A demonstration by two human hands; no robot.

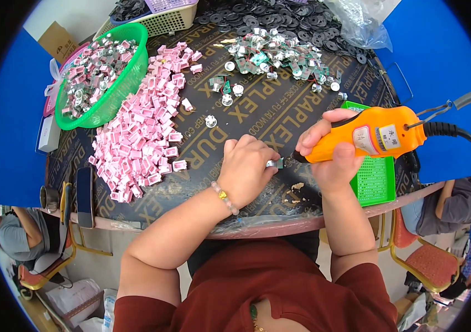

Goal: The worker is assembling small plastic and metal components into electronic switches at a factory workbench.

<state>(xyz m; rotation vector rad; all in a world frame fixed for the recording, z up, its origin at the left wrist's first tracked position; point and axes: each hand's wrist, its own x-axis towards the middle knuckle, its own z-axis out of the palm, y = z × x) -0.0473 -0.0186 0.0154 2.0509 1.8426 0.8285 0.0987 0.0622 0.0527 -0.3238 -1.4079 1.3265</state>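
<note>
In my right hand [332,166] is an orange electric screwdriver [376,133], gripped around its body with its black nose pointing left. That nose is close to the fingers of my left hand [246,166], which are closed on a small part with a bit of green circuit board [278,163]. Most of this part is hidden by the fingers. A bare white-silver round piece [210,121] lies on the dark table beyond my left hand. Farther back are a few loose circuit boards [218,84], with a big heap of similar boards [280,55] behind them.
Small pink plastic housings [141,127] form a long pile at left, beside a full green basket [143,47]. Black discs [268,16] and a clear plastic bag [363,25] lie at the back. A green tray [376,185] sits under the screwdriver, whose cable [470,138] runs right.
</note>
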